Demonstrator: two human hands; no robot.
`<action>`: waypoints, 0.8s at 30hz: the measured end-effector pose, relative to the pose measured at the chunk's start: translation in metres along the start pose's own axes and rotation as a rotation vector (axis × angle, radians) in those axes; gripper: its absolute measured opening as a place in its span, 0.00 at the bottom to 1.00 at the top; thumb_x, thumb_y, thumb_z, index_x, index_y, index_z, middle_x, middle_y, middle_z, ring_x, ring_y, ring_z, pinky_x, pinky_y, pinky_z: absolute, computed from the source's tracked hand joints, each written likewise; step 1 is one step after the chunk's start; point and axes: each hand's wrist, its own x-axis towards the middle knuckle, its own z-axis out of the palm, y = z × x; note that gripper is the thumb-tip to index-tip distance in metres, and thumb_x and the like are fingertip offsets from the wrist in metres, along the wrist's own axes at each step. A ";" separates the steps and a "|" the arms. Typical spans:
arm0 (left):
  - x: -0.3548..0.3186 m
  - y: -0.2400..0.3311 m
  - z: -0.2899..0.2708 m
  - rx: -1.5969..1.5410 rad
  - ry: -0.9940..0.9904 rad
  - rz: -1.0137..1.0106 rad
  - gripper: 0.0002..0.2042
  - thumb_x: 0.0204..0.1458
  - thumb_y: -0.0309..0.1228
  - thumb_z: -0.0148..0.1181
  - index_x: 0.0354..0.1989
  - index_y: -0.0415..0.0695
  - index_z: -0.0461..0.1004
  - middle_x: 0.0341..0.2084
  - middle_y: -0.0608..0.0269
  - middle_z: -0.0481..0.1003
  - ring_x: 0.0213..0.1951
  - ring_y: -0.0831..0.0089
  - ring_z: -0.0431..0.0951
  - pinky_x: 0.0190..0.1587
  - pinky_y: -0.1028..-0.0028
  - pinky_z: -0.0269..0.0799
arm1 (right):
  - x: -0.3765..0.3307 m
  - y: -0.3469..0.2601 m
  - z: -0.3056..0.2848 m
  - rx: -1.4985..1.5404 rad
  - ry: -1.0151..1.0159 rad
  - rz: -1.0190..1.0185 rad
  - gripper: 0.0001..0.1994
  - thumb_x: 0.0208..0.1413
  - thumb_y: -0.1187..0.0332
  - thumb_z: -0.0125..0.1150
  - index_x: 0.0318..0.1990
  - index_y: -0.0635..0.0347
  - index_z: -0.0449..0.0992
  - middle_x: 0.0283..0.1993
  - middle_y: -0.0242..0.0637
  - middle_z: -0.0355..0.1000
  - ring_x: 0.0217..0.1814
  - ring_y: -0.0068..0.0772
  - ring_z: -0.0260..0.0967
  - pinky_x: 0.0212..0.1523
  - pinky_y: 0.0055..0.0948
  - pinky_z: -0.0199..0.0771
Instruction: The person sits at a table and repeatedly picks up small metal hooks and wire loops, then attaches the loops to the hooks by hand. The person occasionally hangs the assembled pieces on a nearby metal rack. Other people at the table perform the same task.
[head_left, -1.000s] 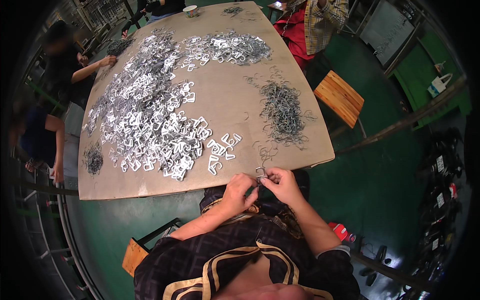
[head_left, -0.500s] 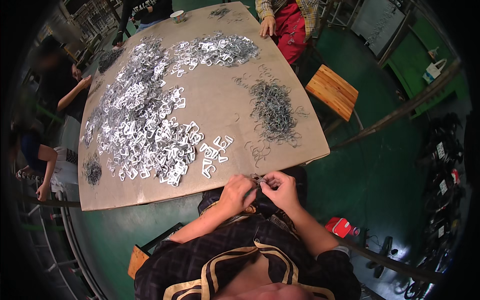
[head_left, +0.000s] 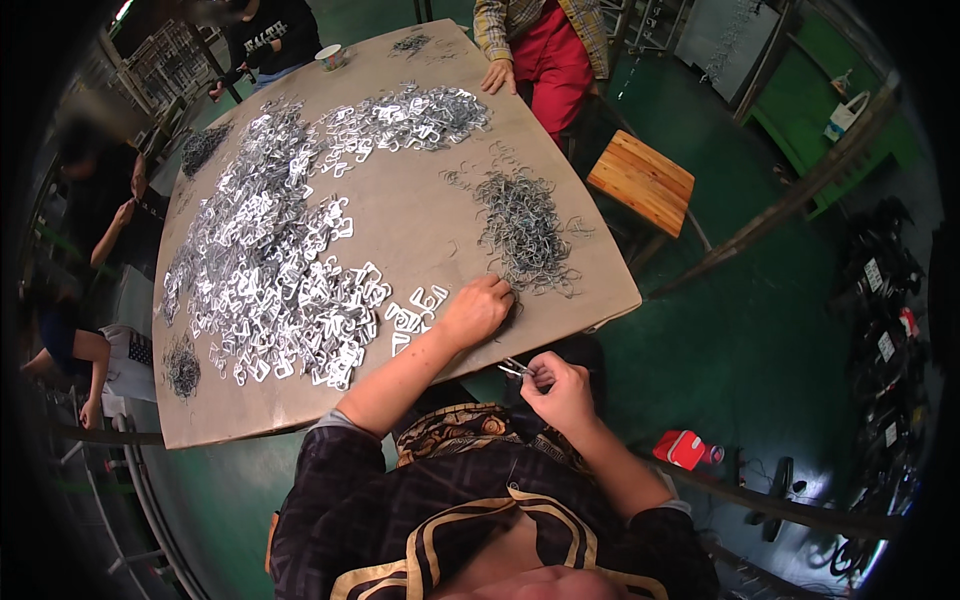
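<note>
Across the worktop (head_left: 395, 215) in the head view, a broad heap of silver loops (head_left: 250, 250) lies loose on the left and a pile of thin wire pieces (head_left: 525, 230) on the right, so plenty of work appears to be left; how much is finished I cannot tell. A small group of loops (head_left: 413, 314) sits apart near the front edge. Just off that edge, the right hand (head_left: 560, 392) has its grip pinched on a metal piece (head_left: 513, 367), whose ends jut leftward. The left hand (head_left: 480, 310) is by the wire pile's near end, fingers curled; whether its grip has hold of anything is hidden.
</note>
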 end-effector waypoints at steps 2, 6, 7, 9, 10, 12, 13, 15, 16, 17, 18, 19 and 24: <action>0.003 0.000 0.001 0.084 -0.018 0.042 0.07 0.44 0.29 0.55 0.27 0.40 0.77 0.30 0.59 0.76 0.37 0.64 0.75 0.40 0.69 0.74 | -0.001 0.002 0.000 0.016 0.013 0.002 0.06 0.45 0.77 0.66 0.29 0.62 0.73 0.23 0.36 0.76 0.25 0.30 0.78 0.29 0.26 0.78; 0.010 0.007 -0.003 0.222 -0.130 0.043 0.06 0.44 0.29 0.55 0.25 0.41 0.77 0.28 0.59 0.76 0.36 0.63 0.77 0.38 0.69 0.74 | -0.001 0.001 0.000 0.018 0.004 0.016 0.06 0.46 0.76 0.66 0.30 0.63 0.73 0.24 0.37 0.76 0.25 0.29 0.78 0.29 0.26 0.78; 0.013 0.010 -0.004 0.236 -0.169 0.020 0.06 0.44 0.29 0.55 0.26 0.41 0.76 0.28 0.58 0.76 0.37 0.63 0.77 0.40 0.68 0.74 | -0.001 0.002 0.000 0.019 0.003 0.016 0.06 0.46 0.76 0.66 0.30 0.63 0.73 0.24 0.37 0.76 0.25 0.29 0.78 0.29 0.26 0.78; 0.017 0.013 -0.005 0.264 -0.247 -0.032 0.05 0.44 0.28 0.56 0.27 0.41 0.75 0.30 0.57 0.75 0.40 0.63 0.76 0.42 0.67 0.73 | -0.002 0.003 0.001 0.023 -0.002 0.012 0.06 0.46 0.76 0.66 0.30 0.63 0.74 0.24 0.37 0.76 0.25 0.29 0.78 0.30 0.26 0.79; 0.017 0.011 -0.007 0.191 -0.192 -0.075 0.05 0.44 0.28 0.57 0.28 0.41 0.74 0.31 0.57 0.75 0.40 0.61 0.76 0.43 0.66 0.72 | -0.002 0.001 0.000 0.023 -0.001 0.012 0.06 0.46 0.76 0.66 0.30 0.63 0.74 0.24 0.37 0.76 0.25 0.29 0.78 0.30 0.26 0.79; 0.012 0.000 -0.012 0.047 -0.082 -0.165 0.06 0.45 0.28 0.59 0.31 0.40 0.73 0.31 0.55 0.75 0.40 0.58 0.75 0.45 0.63 0.70 | -0.002 -0.002 -0.001 0.025 -0.004 0.008 0.06 0.46 0.77 0.66 0.30 0.63 0.74 0.24 0.38 0.76 0.26 0.30 0.78 0.30 0.26 0.79; 0.005 -0.005 -0.014 0.015 0.022 -0.269 0.06 0.46 0.27 0.59 0.32 0.40 0.72 0.32 0.54 0.74 0.40 0.56 0.75 0.46 0.62 0.69 | -0.003 -0.001 0.001 0.028 -0.005 0.010 0.06 0.46 0.77 0.65 0.31 0.63 0.74 0.24 0.38 0.76 0.26 0.30 0.78 0.30 0.26 0.79; -0.015 -0.011 -0.020 -0.044 0.235 -0.476 0.07 0.48 0.27 0.59 0.33 0.40 0.70 0.33 0.53 0.73 0.41 0.52 0.73 0.48 0.59 0.66 | -0.004 0.004 0.002 0.036 -0.010 0.013 0.06 0.46 0.77 0.65 0.31 0.63 0.74 0.24 0.38 0.76 0.26 0.30 0.79 0.30 0.26 0.79; -0.026 -0.014 -0.017 -0.115 0.297 -0.569 0.07 0.49 0.24 0.56 0.35 0.39 0.67 0.35 0.48 0.72 0.43 0.49 0.70 0.50 0.52 0.62 | -0.006 0.009 0.004 0.023 0.005 -0.014 0.06 0.46 0.77 0.65 0.31 0.62 0.73 0.24 0.38 0.76 0.26 0.30 0.78 0.29 0.26 0.79; -0.036 -0.013 -0.014 -0.170 0.284 -0.665 0.07 0.50 0.24 0.55 0.36 0.38 0.67 0.37 0.46 0.71 0.45 0.47 0.70 0.51 0.51 0.61 | -0.006 0.011 0.005 0.020 -0.003 -0.006 0.06 0.46 0.78 0.66 0.31 0.63 0.73 0.25 0.38 0.76 0.26 0.30 0.78 0.30 0.26 0.79; -0.045 -0.011 -0.011 -0.225 0.270 -0.761 0.07 0.52 0.24 0.55 0.38 0.38 0.66 0.39 0.45 0.71 0.47 0.46 0.70 0.52 0.49 0.61 | -0.007 0.013 0.006 0.017 -0.010 0.002 0.07 0.46 0.78 0.66 0.31 0.64 0.73 0.25 0.38 0.76 0.27 0.29 0.79 0.31 0.25 0.79; -0.056 -0.006 -0.008 -0.279 0.260 -0.863 0.08 0.53 0.24 0.54 0.39 0.37 0.66 0.41 0.43 0.70 0.49 0.44 0.69 0.53 0.48 0.61 | -0.007 0.014 0.007 0.014 -0.024 0.007 0.07 0.45 0.79 0.66 0.31 0.65 0.73 0.25 0.38 0.77 0.27 0.29 0.79 0.31 0.25 0.80; -0.060 0.026 0.011 -0.363 0.352 -0.698 0.09 0.58 0.25 0.51 0.45 0.35 0.62 0.52 0.37 0.68 0.60 0.33 0.63 0.62 0.41 0.54 | -0.006 0.011 0.014 -0.016 -0.049 -0.019 0.07 0.45 0.80 0.66 0.31 0.65 0.73 0.25 0.39 0.76 0.28 0.30 0.79 0.31 0.25 0.79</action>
